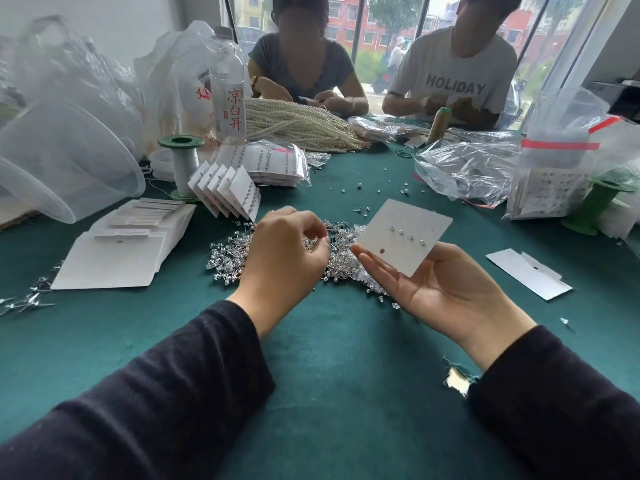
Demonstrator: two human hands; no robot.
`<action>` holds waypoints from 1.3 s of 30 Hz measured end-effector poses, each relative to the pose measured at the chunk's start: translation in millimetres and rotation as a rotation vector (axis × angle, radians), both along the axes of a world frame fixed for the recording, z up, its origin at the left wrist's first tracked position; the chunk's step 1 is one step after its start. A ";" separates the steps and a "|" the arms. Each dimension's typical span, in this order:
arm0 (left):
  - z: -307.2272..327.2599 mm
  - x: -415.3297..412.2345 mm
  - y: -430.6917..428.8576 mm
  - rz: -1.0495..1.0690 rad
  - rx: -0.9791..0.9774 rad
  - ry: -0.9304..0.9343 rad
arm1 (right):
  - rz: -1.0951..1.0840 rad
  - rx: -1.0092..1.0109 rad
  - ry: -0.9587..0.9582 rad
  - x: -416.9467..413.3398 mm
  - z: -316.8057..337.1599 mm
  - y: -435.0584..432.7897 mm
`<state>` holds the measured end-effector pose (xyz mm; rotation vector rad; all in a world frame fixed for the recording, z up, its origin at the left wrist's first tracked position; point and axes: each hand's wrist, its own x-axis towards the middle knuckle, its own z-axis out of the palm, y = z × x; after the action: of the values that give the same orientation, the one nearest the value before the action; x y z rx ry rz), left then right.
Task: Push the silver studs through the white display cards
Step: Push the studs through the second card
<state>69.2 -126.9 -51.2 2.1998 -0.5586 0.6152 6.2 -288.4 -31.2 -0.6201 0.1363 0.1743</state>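
Right hand (446,289) palm up, fingers straight beneath a white card (405,233), thumb against its right edge: card pinched between thumb and fingers, tilted up, clear of the table. Through that card, 4 studs (407,236) in 1 slanted row; lower down on it, 1 small dark red dot.

Left hand (284,251) back up, fingers curled down onto the pile of studs (228,254), just left of the card. Stud between those fingertips or not: cannot tell. Pile spread on the green cloth (329,375), between both hands and beyond them.

Readable writing: red characters 凉白开 down the label of a clear bottle (228,88); HOLIDAY across a grey shirt (455,87) on the far side of the table. Red print on the white plastic bag (180,77) behind the bottle, not legible.

Containers: at far left a clear tub (69,168) lying on its side, mouth toward the camera. Behind 5 leaning filled cards (225,188), a clear bag (277,161) packed with flat stacks of studded cards. At right a zip bag (557,147) with a red strip, more studded cards inside.

Elsewhere: a stack of blank cards (117,261) at left, 1 loose card (528,273) at right, a green spool (180,164) upright beside the bottle, pearl strands (301,123) heaped behind.
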 end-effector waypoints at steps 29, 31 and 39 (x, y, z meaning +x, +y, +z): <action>8.2 -21.8 -16.8 -0.213 -0.392 0.167 | 0.201 -0.033 -0.026 -1.4 -5.5 11.0; 8.1 -21.7 -16.6 -0.207 -0.392 0.170 | 0.195 -0.030 -0.032 -1.8 -6.4 11.1; 8.1 -23.6 -15.8 -0.212 -0.308 0.131 | 0.180 -0.015 -0.044 -1.2 -6.3 11.8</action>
<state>45.7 -142.8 -43.0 1.8474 -0.5770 0.4115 5.0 -276.6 -37.4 -0.6503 0.0390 0.3330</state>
